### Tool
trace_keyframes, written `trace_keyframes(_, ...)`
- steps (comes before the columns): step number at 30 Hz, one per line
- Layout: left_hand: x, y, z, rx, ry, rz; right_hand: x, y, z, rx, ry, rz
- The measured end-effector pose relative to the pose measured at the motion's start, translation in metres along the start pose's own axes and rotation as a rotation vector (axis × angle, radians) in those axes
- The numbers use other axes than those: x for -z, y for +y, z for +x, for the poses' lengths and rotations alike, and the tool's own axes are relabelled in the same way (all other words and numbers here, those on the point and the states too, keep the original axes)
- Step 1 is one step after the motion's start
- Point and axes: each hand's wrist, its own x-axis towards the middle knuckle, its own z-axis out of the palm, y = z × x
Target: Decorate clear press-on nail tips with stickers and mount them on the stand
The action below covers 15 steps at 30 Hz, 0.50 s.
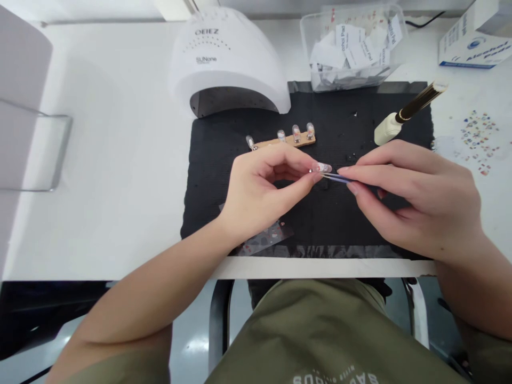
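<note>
Between the thumb and fingers of my left hand (268,186) is a decorated false nail (322,167), pale with small coloured marks. My right hand (416,197) pinches a pair of purple tweezers (338,178), whose tips meet the nail's near edge. Whether the tips hold anything is too small to tell. Just beyond my left hand lies a wooden nail stand (307,140) with several false nails (296,133) upright on it. A clear sticker sheet (266,238) lies partly under my left wrist.
A white nail lamp (236,58) stands at the back left of the black mat (340,224). Behind are a clear bin (352,77) of alcohol pads and an alcohol pad box (472,48). A polish bottle (388,128) stands near my right hand, with scattered nail gems (476,133) farther right.
</note>
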Motion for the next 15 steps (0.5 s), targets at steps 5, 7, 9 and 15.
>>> trace_keyframes(5,0.0005,-0.0006,0.0001,0.001,-0.002,-0.012,0.0018,-0.0005,0.0012,0.009,-0.017,0.019)
trace_keyframes(7,0.0008,-0.0007,0.0001,0.011,-0.005,-0.002,0.0022,-0.0014,0.0012,0.005,-0.014,0.021)
trace_keyframes(9,0.0009,-0.0008,0.0002,0.007,-0.007,-0.001,0.0021,-0.0022,0.0009,-0.002,-0.007,0.013)
trace_keyframes(15,0.0004,-0.0011,-0.0007,0.013,0.003,0.030,0.0012,-0.0011,-0.0001,-0.021,0.018,-0.020)
